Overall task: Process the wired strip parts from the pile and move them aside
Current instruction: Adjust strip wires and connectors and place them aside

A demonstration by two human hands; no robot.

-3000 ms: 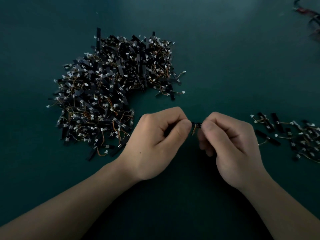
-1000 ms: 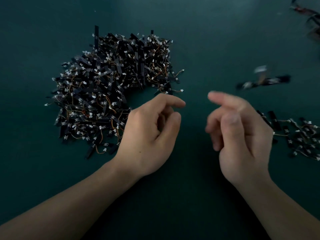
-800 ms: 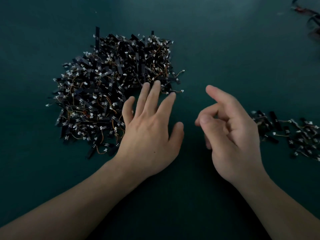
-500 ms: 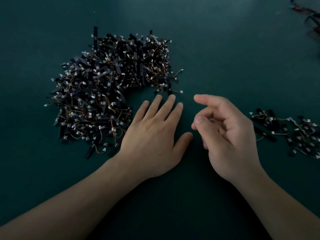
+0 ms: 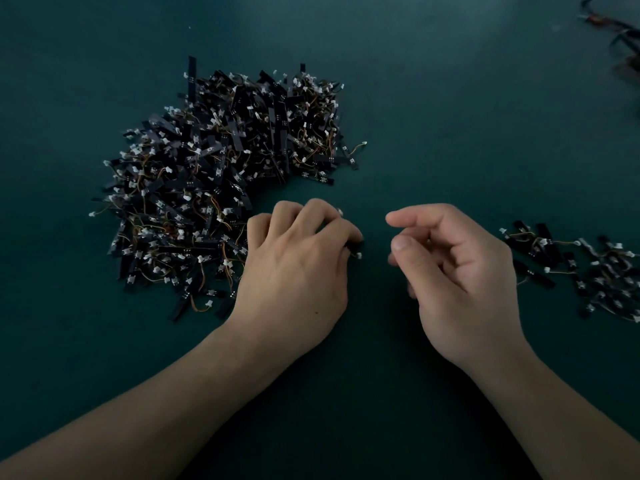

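Observation:
A big pile of black wired strip parts with white connectors and orange wires lies on the dark green table at centre left. My left hand sits at the pile's right edge with fingers curled, gripping a black strip part whose white connector pokes out beneath the fingertips. My right hand hovers just to the right, fingers loosely curled and holding nothing, index finger pointing toward the left hand. A smaller heap of moved-aside strip parts lies at the right edge.
The dark green table surface stretches around both heaps. A few dark and reddish wired items lie at the far top right corner. Both forearms come in from the bottom edge.
Both hands let go of a strip part, which flew to the right heap. My left hand reached flat to the pile, then curled round a new part. My right hand drew back to the centre.

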